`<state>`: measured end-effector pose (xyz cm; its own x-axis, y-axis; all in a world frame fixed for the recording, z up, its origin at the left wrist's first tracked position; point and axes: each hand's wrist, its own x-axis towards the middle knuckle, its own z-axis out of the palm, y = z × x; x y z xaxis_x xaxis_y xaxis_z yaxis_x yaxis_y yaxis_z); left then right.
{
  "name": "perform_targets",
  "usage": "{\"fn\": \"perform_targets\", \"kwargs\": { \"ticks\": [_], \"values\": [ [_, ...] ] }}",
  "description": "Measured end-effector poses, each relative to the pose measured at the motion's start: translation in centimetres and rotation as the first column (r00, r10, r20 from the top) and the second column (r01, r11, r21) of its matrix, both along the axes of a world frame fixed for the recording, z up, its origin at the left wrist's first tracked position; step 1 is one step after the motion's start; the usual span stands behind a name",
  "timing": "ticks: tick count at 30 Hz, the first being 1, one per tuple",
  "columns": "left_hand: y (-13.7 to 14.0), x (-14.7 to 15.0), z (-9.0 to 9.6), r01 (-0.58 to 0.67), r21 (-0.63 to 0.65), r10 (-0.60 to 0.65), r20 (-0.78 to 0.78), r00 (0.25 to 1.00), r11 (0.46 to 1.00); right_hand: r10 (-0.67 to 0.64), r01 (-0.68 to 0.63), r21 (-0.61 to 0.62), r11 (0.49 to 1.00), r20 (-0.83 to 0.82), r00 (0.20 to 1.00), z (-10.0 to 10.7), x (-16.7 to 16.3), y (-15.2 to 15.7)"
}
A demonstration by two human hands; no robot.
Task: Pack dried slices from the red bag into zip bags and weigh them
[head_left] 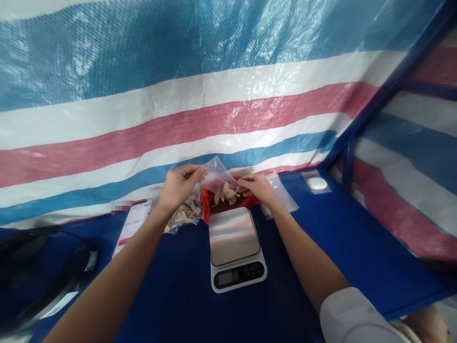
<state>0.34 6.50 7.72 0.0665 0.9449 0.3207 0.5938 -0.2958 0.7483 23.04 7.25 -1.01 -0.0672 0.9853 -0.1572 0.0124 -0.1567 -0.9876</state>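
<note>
My left hand [181, 186] pinches one edge of a clear plastic bag [216, 170] between thumb and fingers. On the bag's other side, my right hand [257, 186] has its fingers closed at the lower edge. Pale dried slices [228, 191] show at the lower part of this bag; whether they lie inside it or behind it I cannot tell. Below sits an open red plastic bag [206, 202] with more brownish pieces. In front of it lies a white kitchen scale [233, 238] with a bare metal top. Another clear bag of dried slices [183, 214] rests under my left wrist.
A phone [133, 221] showing a timer lies left of my forearm. Flat clear bags [283, 193] lie right of my right hand. Farther right is a white oval object [317, 184] on clear plastic. Black straps [71, 271] occupy the left. Striped sheeting [214, 109] rises behind the blue table [321, 243].
</note>
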Motion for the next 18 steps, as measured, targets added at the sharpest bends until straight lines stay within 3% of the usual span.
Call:
{"fn": "perform_targets", "kwargs": {
  "ticks": [8,18],
  "values": [
    [0.0,-1.5,-0.8,-0.04,0.003,0.04,-0.041,0.998,0.999,0.069,-0.073,0.063,0.995,0.056,0.996,-1.3,-1.4,-0.2],
    [-0.1,-2.2,-1.2,-0.017,-0.02,0.016,-0.085,0.996,1.0,0.097,-0.096,0.025,0.995,-0.057,0.994,-1.1,-2.2,-0.5]
  ]
}}
